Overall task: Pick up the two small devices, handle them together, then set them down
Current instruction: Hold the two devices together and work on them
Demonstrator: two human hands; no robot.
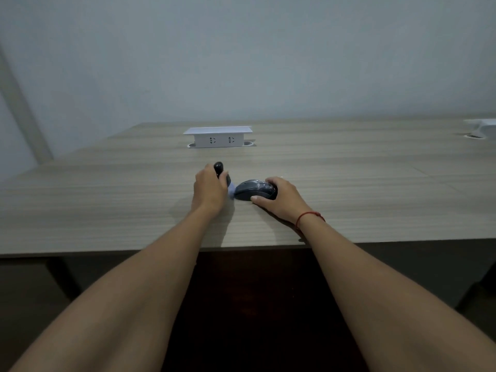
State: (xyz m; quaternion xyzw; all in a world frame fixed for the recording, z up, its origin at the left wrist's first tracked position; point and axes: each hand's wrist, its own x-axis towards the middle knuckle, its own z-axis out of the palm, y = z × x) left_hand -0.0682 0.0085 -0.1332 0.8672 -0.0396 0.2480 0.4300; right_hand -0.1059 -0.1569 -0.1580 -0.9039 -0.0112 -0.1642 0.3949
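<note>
Two dark devices are on the wooden table (107,205), a little in from its near edge. My left hand (209,191) is closed around a small black oblong device (218,167), whose rounded top sticks up past my fingers. My right hand (279,197) grips a dark grey computer mouse (252,189) that rests on the table, thumb on its near side and fingers over its far right end. The two devices sit close together, with a pale bluish patch between them. I cannot tell whether the left device touches the table.
A white pop-up power socket box (218,136) stands on the table behind the hands. Another white fitting (480,127) sits at the far right edge. A pale wall rises behind the table. Dark floor lies below the near edge.
</note>
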